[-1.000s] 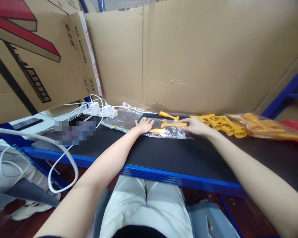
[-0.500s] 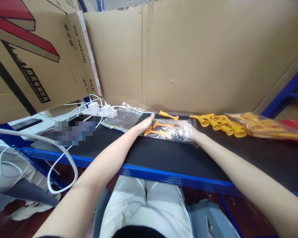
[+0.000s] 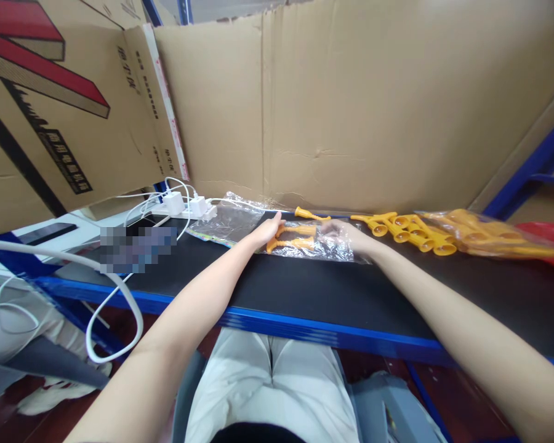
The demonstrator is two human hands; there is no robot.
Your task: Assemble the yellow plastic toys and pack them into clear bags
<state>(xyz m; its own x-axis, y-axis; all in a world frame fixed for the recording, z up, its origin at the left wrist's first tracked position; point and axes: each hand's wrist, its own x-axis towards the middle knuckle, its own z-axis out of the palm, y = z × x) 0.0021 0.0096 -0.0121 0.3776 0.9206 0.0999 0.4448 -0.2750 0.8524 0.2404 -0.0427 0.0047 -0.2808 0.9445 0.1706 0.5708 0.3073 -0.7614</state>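
My left hand point(image 3: 268, 230) holds the left end of a clear plastic bag point(image 3: 333, 251), its thumb up and its other fingers mostly hidden. Inside the bag lie yellow trumpet-shaped plastic pieces point(image 3: 296, 244), side by side. At the bag's right end, my right hand point(image 3: 347, 235) is partly under the clear film. Its slightly blurred fingers point left, apart from the yellow pieces, with nothing visible in them. Just behind the bag lies a loose yellow trumpet-shaped piece point(image 3: 310, 214).
Several more yellow pieces point(image 3: 404, 232) lie to the right, beside a filled clear bag point(image 3: 493, 234). A flat clear bag point(image 3: 233, 223) and a power strip point(image 3: 210, 213) with white cables are on the left. Cardboard point(image 3: 351, 111) walls the back of the black shelf point(image 3: 305, 289).
My right hand has drawn back slightly from the yellow pieces in the bag, toward its right end. My left hand stays at the left end.
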